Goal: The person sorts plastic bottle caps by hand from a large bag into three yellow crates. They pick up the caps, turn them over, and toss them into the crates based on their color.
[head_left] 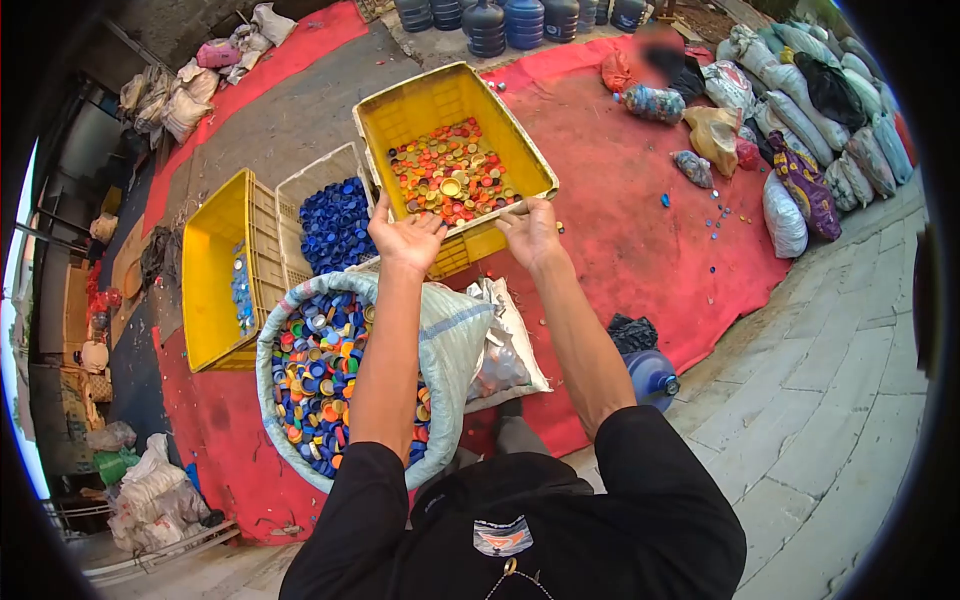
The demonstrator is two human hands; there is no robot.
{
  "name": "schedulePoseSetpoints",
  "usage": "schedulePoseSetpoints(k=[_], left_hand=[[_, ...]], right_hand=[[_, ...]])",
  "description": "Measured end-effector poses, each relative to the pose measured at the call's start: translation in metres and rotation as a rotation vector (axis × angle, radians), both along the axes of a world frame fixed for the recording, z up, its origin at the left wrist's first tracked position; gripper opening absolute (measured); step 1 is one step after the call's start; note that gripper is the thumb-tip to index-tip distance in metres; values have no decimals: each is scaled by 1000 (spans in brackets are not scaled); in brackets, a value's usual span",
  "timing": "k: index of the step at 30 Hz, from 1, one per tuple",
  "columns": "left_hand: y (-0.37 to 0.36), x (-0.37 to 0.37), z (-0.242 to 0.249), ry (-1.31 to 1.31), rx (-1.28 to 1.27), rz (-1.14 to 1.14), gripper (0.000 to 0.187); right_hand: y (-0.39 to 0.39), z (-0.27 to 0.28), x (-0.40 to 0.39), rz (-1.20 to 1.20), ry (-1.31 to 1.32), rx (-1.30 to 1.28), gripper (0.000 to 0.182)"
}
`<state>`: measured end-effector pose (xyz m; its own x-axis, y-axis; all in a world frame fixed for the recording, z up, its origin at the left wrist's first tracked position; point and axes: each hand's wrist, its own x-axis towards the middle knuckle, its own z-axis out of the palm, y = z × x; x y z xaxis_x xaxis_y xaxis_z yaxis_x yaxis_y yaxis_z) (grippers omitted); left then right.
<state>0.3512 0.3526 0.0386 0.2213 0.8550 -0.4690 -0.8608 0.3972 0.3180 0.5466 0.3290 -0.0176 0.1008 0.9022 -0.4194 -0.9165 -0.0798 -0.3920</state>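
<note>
My left hand is palm up at the near rim of a yellow crate, its fingers apart. At the same rim, further right, is my right hand with fingers curled in; whether it grips the rim or a small cap cannot be made out. Mostly red, orange and yellow bottle caps cover part of the crate's floor. Below my left forearm stands a pale woven sack full of mixed-colour caps. A white crate of dark blue caps is to the left.
Another yellow crate, tilted, holds some light blue caps. A white bag of clear plastic pieces and a blue water jug are near my legs. Filled sacks are piled at right, water jugs at the back.
</note>
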Motion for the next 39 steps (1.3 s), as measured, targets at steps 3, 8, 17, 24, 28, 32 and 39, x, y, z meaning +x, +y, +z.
schedulePoseSetpoints(k=[3,8,17,24,28,32,39], left_hand=[[-42,-48,2,35,65,85,87],[-127,-141,12,164,187,217,39],[-258,-245,-17,480,94,426,40],[-328,-274,-39,574,78,249,20],[-345,-284,-49,656,140,35,17],[-349,-289,-40,679,196,14,14],[-350,-292,-39,784,186,77,14]], right_hand=[[-42,-25,4,38,-146,-35,50],[-133,-62,-7,118,-209,-227,68],[-228,-81,-87,112,-1193,-124,34],[-245,21,-195,225,-1817,262,40],[-226,39,-216,478,-1980,465,51],[-203,32,-220,690,-2184,496,61],[-184,27,-219,971,-2277,497,51]])
